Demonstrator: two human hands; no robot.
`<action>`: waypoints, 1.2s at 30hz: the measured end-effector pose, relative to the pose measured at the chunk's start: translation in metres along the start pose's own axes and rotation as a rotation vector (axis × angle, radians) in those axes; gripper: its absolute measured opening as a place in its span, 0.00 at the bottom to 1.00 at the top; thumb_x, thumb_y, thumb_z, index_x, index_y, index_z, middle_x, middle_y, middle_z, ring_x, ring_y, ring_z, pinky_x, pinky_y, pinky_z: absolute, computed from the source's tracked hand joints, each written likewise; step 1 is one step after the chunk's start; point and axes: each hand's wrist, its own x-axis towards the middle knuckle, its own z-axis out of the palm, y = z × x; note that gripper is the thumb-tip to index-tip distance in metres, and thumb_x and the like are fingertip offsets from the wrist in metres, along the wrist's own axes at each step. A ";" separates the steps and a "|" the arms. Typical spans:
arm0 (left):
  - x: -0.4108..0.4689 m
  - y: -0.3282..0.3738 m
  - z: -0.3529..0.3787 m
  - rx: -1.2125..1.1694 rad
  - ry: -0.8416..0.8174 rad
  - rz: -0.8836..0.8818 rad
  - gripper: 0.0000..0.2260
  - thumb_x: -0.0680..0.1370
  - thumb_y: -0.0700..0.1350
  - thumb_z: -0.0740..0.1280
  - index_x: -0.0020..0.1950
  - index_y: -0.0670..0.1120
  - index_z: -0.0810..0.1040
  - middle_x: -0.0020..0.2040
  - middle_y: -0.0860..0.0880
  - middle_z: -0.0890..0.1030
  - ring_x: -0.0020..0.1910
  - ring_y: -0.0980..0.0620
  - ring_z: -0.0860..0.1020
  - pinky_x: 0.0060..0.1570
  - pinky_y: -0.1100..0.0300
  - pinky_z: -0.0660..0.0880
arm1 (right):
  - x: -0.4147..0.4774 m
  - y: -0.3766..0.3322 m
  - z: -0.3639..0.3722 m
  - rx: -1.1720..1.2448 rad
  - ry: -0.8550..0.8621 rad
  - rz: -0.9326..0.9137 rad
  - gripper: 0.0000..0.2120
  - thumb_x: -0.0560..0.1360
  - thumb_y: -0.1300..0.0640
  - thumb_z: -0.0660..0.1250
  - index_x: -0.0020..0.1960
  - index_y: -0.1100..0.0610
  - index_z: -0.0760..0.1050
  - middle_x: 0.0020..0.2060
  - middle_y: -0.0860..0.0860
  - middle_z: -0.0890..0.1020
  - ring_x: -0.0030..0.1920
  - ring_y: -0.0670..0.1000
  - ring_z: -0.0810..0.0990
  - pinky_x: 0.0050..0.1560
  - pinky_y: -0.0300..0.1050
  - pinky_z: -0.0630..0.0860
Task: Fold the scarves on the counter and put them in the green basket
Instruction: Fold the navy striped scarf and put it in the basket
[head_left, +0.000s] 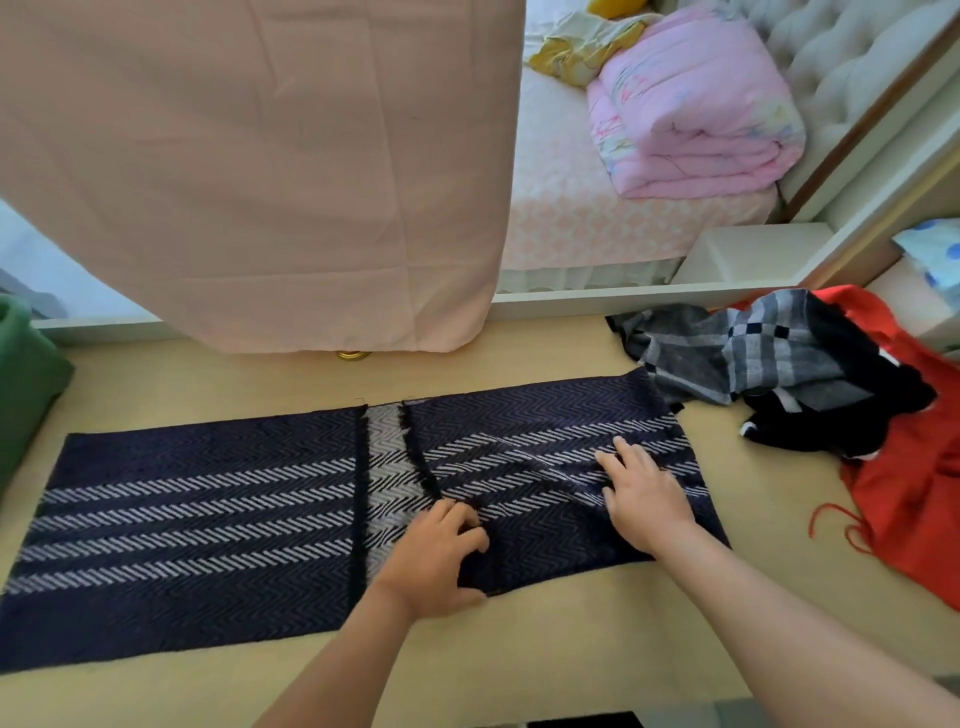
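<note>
Tabletop (571, 639): light wood surface; carries all the scarves.
Navy scarf (197, 519): lies flat across the middle of the tabletop, with white herringbone stripes running along its length. Both ends are folded inward; the two fringed edges lie near each other at the centre, with a strip of lighter weave showing between them.
Left hand (436, 556): on the near part of the right-hand flap, just beside its fringed edge. The fingers are curled into the cloth and the thumb sits at the near hem, gathering a fold of the fabric.
Right hand (644, 493): laid flat on the right-hand flap, fingers straight and spread, pressing the cloth down.
Green basket (26, 384): at the left edge of the tabletop, partly out of view, apart from the navy scarf.
Unfolded pile: grey plaid scarf (753, 353), black scarf (831, 415) and red scarf (914, 467) are heaped together at the right end of the tabletop, touching one another.
Pink cloth (260, 182): hangs behind the tabletop.
Bed (571, 208): beyond it, with a folded pink quilt (691, 104) on top.
</note>
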 end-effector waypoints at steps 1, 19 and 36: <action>-0.001 0.001 0.002 -0.007 0.006 0.001 0.22 0.66 0.65 0.68 0.55 0.56 0.76 0.62 0.52 0.73 0.61 0.50 0.69 0.59 0.53 0.72 | -0.001 0.000 -0.003 -0.021 -0.038 0.026 0.25 0.84 0.48 0.52 0.79 0.47 0.52 0.80 0.50 0.48 0.79 0.54 0.49 0.71 0.57 0.64; 0.005 0.012 -0.015 -0.241 0.163 -0.181 0.11 0.83 0.44 0.57 0.42 0.47 0.71 0.41 0.50 0.74 0.43 0.50 0.70 0.46 0.53 0.69 | -0.081 -0.069 0.032 0.182 0.205 -0.223 0.23 0.71 0.42 0.70 0.65 0.47 0.77 0.61 0.48 0.76 0.61 0.52 0.76 0.60 0.51 0.73; -0.024 0.008 -0.026 0.200 -0.134 -0.217 0.17 0.80 0.62 0.55 0.62 0.56 0.75 0.61 0.55 0.71 0.61 0.51 0.70 0.59 0.54 0.69 | -0.081 0.014 0.019 0.188 0.004 -0.159 0.25 0.79 0.43 0.58 0.75 0.44 0.64 0.78 0.48 0.58 0.78 0.51 0.54 0.76 0.55 0.54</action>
